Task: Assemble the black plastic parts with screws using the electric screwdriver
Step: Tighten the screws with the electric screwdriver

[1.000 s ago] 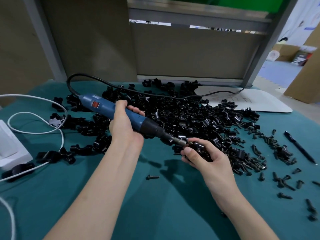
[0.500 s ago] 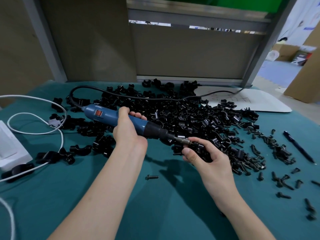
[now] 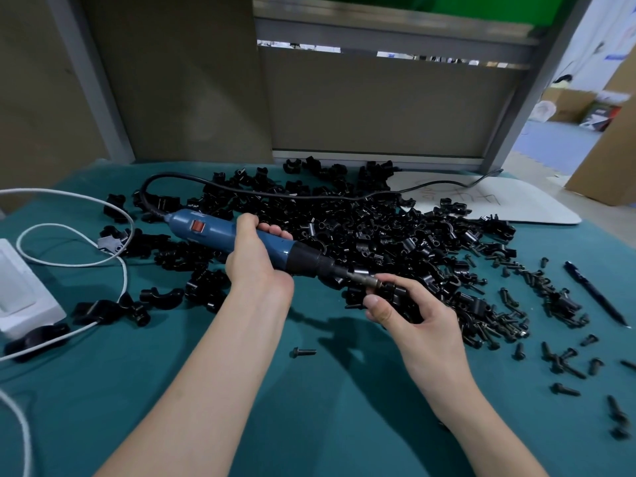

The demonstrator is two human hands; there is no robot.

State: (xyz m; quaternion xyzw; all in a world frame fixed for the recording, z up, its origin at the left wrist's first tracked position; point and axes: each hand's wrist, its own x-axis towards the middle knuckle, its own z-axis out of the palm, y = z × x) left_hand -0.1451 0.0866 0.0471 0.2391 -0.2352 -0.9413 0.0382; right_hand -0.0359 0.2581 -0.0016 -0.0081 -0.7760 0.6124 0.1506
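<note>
My left hand (image 3: 256,266) grips the blue electric screwdriver (image 3: 213,230) around its body, tip pointing right and slightly down. Its metal bit meets a small black plastic part (image 3: 395,294) that my right hand (image 3: 413,318) holds between thumb and fingers, just above the green table cover. A big heap of black plastic parts (image 3: 378,232) lies behind both hands. Loose black screws (image 3: 537,301) are scattered to the right, and one screw (image 3: 303,352) lies alone below the hands.
The screwdriver's black cord (image 3: 275,194) loops over the heap toward the back right. A white cable (image 3: 69,263) and a white box (image 3: 20,297) sit at the left. A black pen (image 3: 595,294) lies at the right, a white board (image 3: 481,201) behind it.
The screwdriver has shifted right and flattened a little, its rear end dropping toward the table. My right hand has stayed at the tip with the part.
</note>
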